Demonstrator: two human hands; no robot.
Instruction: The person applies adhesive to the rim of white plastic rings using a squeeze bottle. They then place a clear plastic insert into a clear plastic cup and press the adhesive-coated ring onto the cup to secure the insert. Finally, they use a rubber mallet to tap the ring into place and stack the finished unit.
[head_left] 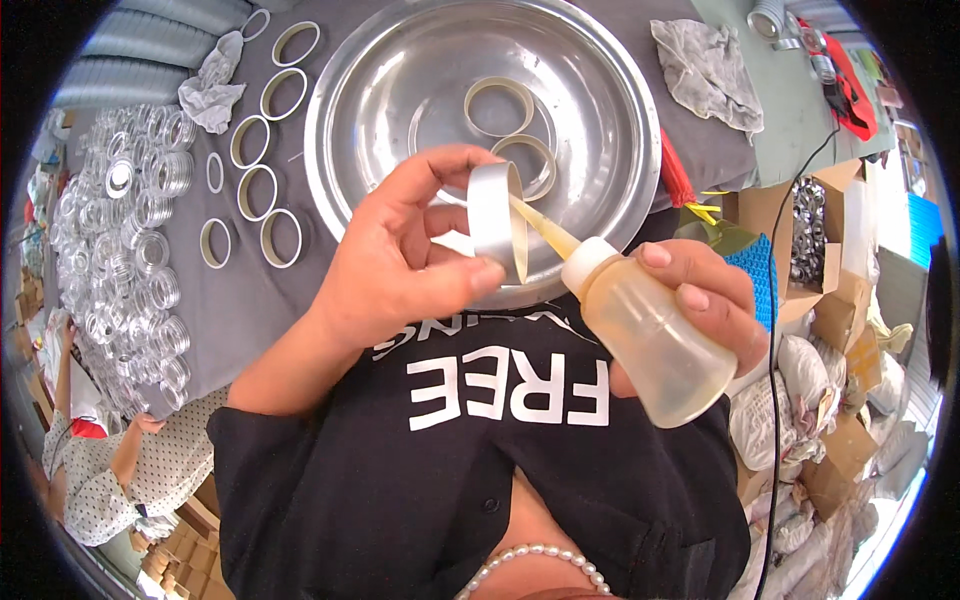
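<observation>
Between the thumb and fingers of my left hand (400, 240) is a wide silver metal ring (492, 212), held upright on its edge. My right hand (705, 295) is wrapped round a translucent squeeze bottle (660, 345) with a white collar and a yellowish pointed nozzle. The nozzle's tip touches or nearly touches the ring's inner rim; I cannot tell which. Behind both hands stands a large shiny steel basin (345, 120). Two more rings, one farther back (500, 132) and one nearer (548, 190), lie inside it.
Several metal rings (257, 192) stand on the grey cloth (300, 300) left of the basin. Beyond them are many stacked shiny rings (150, 250). Crumpled rags (708, 75) lie at the far right and left. Boxes (845, 300) and a black cable (776, 400) are at right. Another person's hand (150, 424) shows at lower left.
</observation>
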